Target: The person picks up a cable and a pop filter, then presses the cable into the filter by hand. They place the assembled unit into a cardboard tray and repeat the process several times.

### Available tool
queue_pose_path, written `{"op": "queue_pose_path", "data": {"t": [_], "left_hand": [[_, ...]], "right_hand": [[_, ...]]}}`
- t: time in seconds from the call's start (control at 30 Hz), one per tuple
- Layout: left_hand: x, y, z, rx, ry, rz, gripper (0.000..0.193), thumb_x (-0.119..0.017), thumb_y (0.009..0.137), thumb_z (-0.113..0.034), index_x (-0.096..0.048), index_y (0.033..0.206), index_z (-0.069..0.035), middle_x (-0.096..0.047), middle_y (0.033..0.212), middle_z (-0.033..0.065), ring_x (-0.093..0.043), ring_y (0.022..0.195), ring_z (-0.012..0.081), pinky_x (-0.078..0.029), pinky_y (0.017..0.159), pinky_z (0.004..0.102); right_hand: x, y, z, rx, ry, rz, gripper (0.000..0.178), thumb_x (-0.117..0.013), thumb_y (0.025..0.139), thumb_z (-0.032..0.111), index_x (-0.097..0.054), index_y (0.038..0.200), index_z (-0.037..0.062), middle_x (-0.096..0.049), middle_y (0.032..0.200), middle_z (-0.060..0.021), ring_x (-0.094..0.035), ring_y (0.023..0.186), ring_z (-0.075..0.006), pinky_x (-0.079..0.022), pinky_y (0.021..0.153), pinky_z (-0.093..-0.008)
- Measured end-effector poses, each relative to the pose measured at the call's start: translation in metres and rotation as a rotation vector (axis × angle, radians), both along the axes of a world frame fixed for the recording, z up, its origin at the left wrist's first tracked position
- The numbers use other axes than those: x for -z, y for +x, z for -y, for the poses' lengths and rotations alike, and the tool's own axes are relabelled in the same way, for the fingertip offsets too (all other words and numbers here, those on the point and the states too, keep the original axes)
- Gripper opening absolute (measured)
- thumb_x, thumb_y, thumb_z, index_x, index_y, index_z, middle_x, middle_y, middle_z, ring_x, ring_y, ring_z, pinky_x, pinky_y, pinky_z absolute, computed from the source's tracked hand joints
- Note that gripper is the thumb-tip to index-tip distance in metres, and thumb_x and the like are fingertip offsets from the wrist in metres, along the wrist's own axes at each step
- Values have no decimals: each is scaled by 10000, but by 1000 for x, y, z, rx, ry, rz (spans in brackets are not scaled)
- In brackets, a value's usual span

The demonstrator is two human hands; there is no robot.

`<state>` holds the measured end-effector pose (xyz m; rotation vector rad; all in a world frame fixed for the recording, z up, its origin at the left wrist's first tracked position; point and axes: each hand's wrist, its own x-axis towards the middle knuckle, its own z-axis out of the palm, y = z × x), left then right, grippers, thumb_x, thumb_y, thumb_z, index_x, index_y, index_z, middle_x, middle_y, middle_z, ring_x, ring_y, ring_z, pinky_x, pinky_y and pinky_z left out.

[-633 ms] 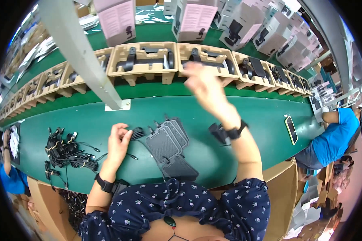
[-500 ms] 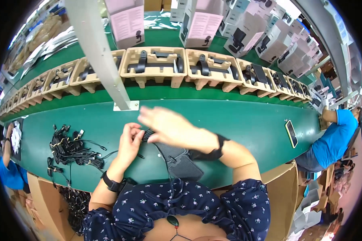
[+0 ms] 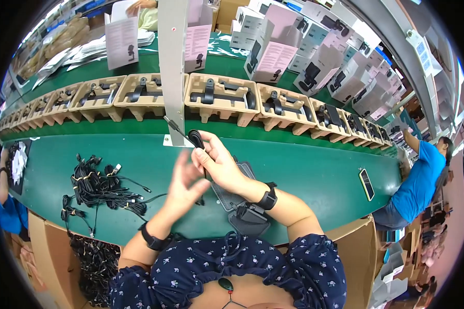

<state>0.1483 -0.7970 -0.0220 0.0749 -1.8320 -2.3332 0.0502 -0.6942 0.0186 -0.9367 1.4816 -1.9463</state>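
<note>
A bundled black cable (image 3: 195,138) is pinched between the thumb and fingers of my right hand (image 3: 219,164), and its plug end sticks up past the bundle. Just below and left of it, my left hand (image 3: 179,189) has its fingers apart, slightly smeared by motion, with no object visible in it. Under and beside my right forearm lie dark grey flat pieces (image 3: 248,219) on the green table (image 3: 304,177). To the left is a heap of black cables (image 3: 95,183), some tied in bundles.
A row of cardboard trays (image 3: 222,108) with black parts runs along the back, behind a grey post (image 3: 172,62). Printed boxes (image 3: 278,46) stand beyond. A phone (image 3: 366,184) lies at right. A cardboard box (image 3: 56,257) of cables sits below left. Co-workers in blue (image 3: 423,172) flank the table.
My right hand has risen and now grips the bundled cable, lifted off the table. My left hand has let go of the cable and opened. The view has shifted slightly.
</note>
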Motion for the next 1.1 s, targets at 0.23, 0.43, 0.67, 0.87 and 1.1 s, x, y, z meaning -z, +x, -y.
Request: {"op": "queue_pose_path", "data": {"t": [0.23,0.43,0.67,0.87,1.1], "left_hand": [[13,12,14,344,-2,263,125,-495,896,-126,-541,898,-10,-533,588,17,-440,470,51,-386,478,203],[14,12,25,158,143,218,188,-488,865,-37,-480,1048,2,-545,734,22,-499,578,72,-430,561,209],[26,9,32,-24,-323,38,377,-538,850,-76,-410,1200,-20,-530,988,82,-523,842,130,-450,758,262],[57,27,62,-219,-568,141,294,-514,832,4,-469,1121,-24,-533,970,72,-517,811,122,-441,711,241],[60,34,61,-278,-805,121,178,-496,822,33,-514,997,10,-485,966,75,-488,775,128,-413,674,226]], "right_hand": [[-20,-12,-23,-166,170,191,281,-422,943,286,-515,1045,41,-473,677,-20,-405,536,-68,-353,486,-196],[15,12,-29,-107,452,-756,361,-571,840,225,-473,1143,54,-559,1039,-118,-560,943,-291,-451,779,-358],[11,-32,-71,363,683,-702,370,-551,847,189,-444,1190,101,-595,1006,-148,-597,886,-306,-482,762,-362],[2,-158,-185,1242,842,-953,321,-459,896,328,-570,1069,81,-622,913,-168,-599,828,-341,-469,714,-408],[-14,-254,-265,1381,1237,-791,401,-448,873,403,-602,1020,63,-629,893,-184,-595,845,-357,-459,739,-426]]}}
